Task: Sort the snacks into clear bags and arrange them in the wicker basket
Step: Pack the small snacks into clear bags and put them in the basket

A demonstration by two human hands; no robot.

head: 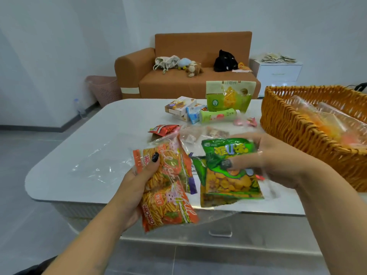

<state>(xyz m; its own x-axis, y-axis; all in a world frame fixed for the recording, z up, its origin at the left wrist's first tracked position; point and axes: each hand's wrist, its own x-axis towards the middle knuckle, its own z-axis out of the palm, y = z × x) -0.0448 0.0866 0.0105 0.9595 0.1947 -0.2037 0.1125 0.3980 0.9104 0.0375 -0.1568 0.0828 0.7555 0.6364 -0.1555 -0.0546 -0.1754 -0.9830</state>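
Note:
My left hand grips a clear printed bag that holds orange packets of stick snacks, lifted above the table's near edge. My right hand pinches a green snack packet with yellow crackers on it, thumb on its front, just right of the bag. A second green packet lies partly hidden under it. The wicker basket stands at the right with filled clear bags inside.
On the white table lie an empty clear bag, a red packet, small boxes, a green tube, a standing green pouch and pink sweets. An orange sofa stands behind.

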